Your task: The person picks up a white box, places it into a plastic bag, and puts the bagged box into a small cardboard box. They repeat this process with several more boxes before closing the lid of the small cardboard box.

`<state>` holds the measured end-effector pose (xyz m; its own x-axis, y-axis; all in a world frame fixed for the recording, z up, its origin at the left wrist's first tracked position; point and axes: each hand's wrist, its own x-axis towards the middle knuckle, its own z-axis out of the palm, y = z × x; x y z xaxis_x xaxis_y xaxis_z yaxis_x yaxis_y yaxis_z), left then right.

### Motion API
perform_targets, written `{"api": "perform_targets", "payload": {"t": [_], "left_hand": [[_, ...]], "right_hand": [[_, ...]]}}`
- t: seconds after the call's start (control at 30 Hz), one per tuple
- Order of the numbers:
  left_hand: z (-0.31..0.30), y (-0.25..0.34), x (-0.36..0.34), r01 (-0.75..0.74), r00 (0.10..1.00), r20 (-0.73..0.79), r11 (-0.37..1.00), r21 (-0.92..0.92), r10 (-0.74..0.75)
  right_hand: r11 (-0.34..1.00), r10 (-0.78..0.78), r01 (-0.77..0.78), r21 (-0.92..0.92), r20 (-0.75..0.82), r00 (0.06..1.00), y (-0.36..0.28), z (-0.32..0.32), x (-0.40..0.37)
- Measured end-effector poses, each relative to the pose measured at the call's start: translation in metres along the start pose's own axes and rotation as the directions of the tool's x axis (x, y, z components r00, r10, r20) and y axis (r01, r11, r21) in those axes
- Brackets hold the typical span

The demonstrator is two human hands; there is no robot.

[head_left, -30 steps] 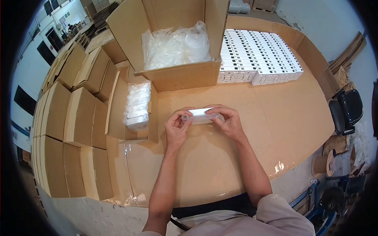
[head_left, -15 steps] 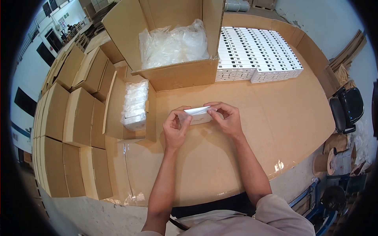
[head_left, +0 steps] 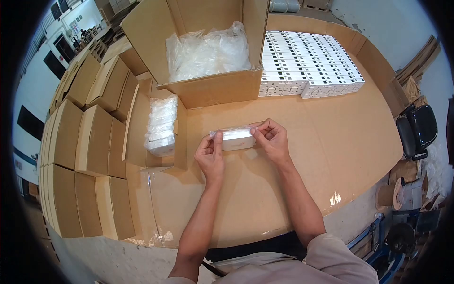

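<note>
I'm holding the bagged white box crosswise over the tabletop: my left hand is pinching its left end, my right hand is pinching its right end, both equally near.

beige short sleeves, bare forearms, bare hands
</note>
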<state>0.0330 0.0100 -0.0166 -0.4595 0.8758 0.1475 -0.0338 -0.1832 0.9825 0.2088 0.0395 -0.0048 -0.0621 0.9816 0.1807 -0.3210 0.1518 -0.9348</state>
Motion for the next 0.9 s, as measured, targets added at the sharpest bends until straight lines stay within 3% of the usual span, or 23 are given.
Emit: {"api": "perform_targets", "payload": {"t": [0.27,0.37,0.47,0.57,0.77,0.9], "left_hand": [[0.003,0.006,0.001,0.016,1.000,0.016,0.996,-0.092,-0.014],[0.003,0.005,0.002,0.035,0.999,0.028,0.993,-0.116,-0.032],[0.001,0.005,0.002,0.055,0.997,0.051,0.993,-0.106,-0.050],[0.001,0.005,0.003,0.058,0.998,0.046,0.992,-0.114,-0.053],[-0.001,-0.004,0.004,0.049,0.998,0.056,0.988,-0.145,-0.041],[-0.001,-0.002,0.003,0.074,0.996,0.064,0.986,-0.147,-0.065]], "right_hand": [[0.998,0.064,-0.063,0.030,-0.042,0.997,0.002,0.003,0.000],[0.995,-0.012,0.013,0.103,-0.014,1.000,0.001,0.004,-0.002],[0.986,-0.167,0.166,0.019,0.020,0.986,-0.011,0.005,-0.003],[0.928,-0.231,0.295,-0.227,0.271,0.935,-0.017,-0.007,-0.004],[0.910,-0.002,0.106,-0.402,0.251,0.968,-0.019,0.000,-0.002],[0.947,0.072,-0.013,-0.320,0.173,0.982,-0.015,0.000,-0.002]]}}
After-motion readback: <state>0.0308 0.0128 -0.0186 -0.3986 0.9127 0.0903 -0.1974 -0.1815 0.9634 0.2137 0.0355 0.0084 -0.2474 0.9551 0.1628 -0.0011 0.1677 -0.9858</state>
